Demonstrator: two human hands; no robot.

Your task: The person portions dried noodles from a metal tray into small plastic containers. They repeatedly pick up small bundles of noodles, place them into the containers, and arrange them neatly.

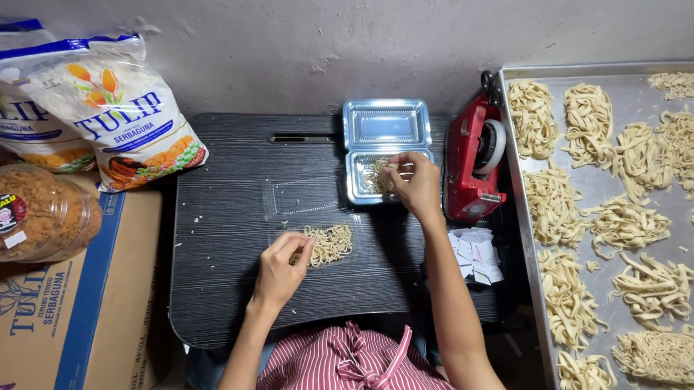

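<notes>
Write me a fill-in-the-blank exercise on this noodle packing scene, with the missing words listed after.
1. The right hand puts noodles into the open clear ____ box.
2. The left hand touches a noodle portion on the ____ table.
3. The red tape dispenser stands between the box and the metal ____ of noodle nests.

Missing words: plastic; black; tray

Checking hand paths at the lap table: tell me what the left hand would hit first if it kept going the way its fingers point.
The left hand points up and to the right, its fingers already at the noodle portion in a clear lid on the black table. That portion comes first; beyond lies the open clear container, though depth is uncertain.
</notes>
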